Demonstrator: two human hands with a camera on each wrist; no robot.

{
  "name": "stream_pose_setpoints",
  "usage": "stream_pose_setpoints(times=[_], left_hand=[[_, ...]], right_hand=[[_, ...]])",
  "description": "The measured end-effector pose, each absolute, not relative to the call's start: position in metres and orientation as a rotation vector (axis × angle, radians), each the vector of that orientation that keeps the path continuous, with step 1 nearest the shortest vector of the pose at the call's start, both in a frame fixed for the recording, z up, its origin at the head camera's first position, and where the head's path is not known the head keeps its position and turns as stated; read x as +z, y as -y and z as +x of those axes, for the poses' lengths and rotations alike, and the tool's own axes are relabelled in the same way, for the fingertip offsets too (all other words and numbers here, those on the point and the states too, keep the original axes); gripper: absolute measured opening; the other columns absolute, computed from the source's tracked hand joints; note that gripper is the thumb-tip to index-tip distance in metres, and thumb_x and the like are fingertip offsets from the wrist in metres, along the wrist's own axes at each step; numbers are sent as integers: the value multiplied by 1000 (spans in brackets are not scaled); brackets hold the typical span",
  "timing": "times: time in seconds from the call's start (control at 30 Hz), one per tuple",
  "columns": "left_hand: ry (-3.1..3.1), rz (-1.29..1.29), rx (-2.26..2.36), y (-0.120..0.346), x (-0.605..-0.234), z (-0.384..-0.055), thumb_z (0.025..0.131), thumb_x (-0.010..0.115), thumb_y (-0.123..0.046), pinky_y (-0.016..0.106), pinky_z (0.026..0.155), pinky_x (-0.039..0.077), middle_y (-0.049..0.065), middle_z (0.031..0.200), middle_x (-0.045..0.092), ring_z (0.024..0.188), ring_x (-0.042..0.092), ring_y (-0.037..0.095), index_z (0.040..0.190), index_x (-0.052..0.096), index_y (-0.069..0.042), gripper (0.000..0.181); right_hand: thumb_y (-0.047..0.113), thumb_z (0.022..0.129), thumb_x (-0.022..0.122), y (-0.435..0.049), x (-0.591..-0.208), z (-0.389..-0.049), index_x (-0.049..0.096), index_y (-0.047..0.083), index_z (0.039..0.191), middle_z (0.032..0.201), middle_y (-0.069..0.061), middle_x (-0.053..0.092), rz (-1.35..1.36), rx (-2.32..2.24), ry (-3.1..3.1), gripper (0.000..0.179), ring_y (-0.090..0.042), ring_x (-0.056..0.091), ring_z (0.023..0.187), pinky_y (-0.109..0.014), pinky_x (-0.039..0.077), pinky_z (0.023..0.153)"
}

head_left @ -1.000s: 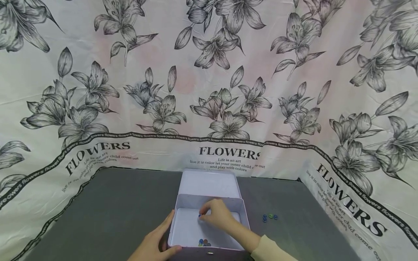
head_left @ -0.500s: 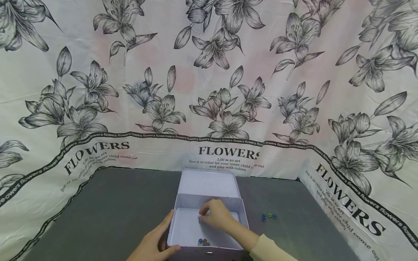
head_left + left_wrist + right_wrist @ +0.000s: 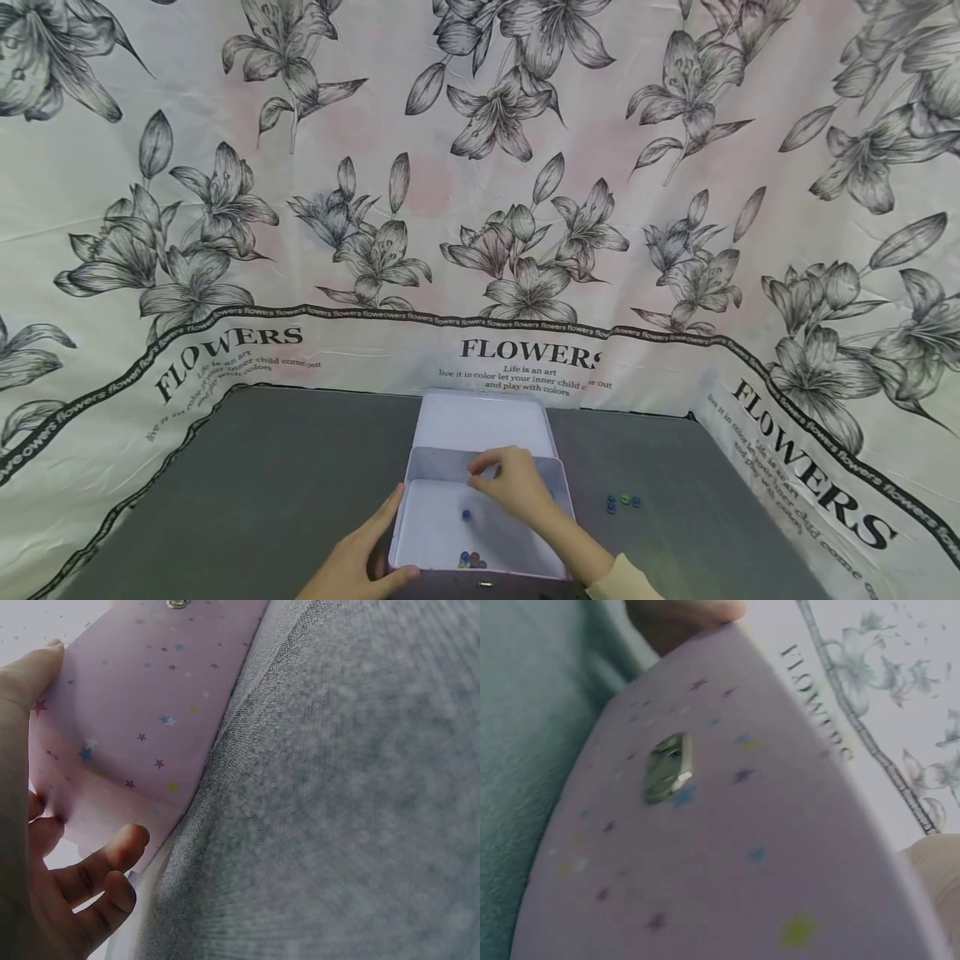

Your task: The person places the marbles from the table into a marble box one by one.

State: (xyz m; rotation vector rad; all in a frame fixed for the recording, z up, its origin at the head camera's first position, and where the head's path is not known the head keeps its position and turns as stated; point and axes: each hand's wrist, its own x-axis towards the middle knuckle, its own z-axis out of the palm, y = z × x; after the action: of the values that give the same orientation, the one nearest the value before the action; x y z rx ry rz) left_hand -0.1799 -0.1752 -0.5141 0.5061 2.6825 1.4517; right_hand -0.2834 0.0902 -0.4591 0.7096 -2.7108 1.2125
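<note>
A lidded box [image 3: 431, 533], white inside, stands with its lid [image 3: 483, 423] tipped back. Its outside is lilac with small coloured stars, and a metal clasp [image 3: 669, 769] sits on the front. My left hand [image 3: 358, 554] grips the box's left front corner, thumb on the front and fingers along the side. Over the box's inside hovers my right hand [image 3: 517, 487], thumb and forefinger slightly apart with nothing visible between them. A small blue ball [image 3: 467, 515], bead or marble, lies below those fingertips on the box floor. Several more balls [image 3: 472, 560], blue, brown and greenish, lie along the front wall.
Right of the box, several small blue balls [image 3: 611, 504] and a green one [image 3: 626, 499] lie on the dark grey tabletop [image 3: 300, 467]. A white cloth [image 3: 525, 358] printed with flowers hangs behind and around the table.
My right hand has let go of the small blue ball and lifted slightly up and to the right. The ball now lies on the box floor. My left hand keeps its grip.
</note>
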Motion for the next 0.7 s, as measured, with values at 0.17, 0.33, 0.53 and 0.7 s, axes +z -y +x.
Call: stream_pose_setpoints(times=[0.17, 0.33, 0.53, 0.7], left_hand=[[-2650, 535, 1501, 174, -515, -180, 93, 81, -47, 23, 61, 48, 21, 150, 48, 68, 51, 1, 170, 19, -9, 106], [-2675, 517, 1474, 172, -515, -180, 92, 81, -49, 23, 64, 49, 27, 165, 38, 84, 57, 5, 170, 20, -8, 107], [-2717, 465, 1427, 172, -513, -180, 90, 82, -53, 25, 74, 52, 22, 171, 30, 108, 57, 22, 170, 21, -12, 109], [-2736, 454, 1395, 172, -513, -180, 89, 81, -56, 35, 88, 57, 19, 171, 31, 118, 56, 27, 171, 22, -14, 109]], right_hand=[[8, 88, 84, -97, -450, -279, 83, 3, 99, 93, -5, 81, 672, 1265, 2657, 12, -2, 42, 45, -19, 34, 44], [8, 88, 84, -107, -445, -274, 82, 3, 98, 94, -6, 81, 624, 1329, 2627, 12, -2, 44, 46, -20, 36, 45], [10, 87, 86, -127, -449, -269, 83, 6, 96, 95, -3, 81, 535, 1288, 2643, 10, -4, 45, 49, -21, 37, 46], [9, 86, 87, -143, -453, -266, 84, 7, 96, 92, 0, 81, 472, 1282, 2644, 11, -4, 43, 47, -21, 33, 45]])
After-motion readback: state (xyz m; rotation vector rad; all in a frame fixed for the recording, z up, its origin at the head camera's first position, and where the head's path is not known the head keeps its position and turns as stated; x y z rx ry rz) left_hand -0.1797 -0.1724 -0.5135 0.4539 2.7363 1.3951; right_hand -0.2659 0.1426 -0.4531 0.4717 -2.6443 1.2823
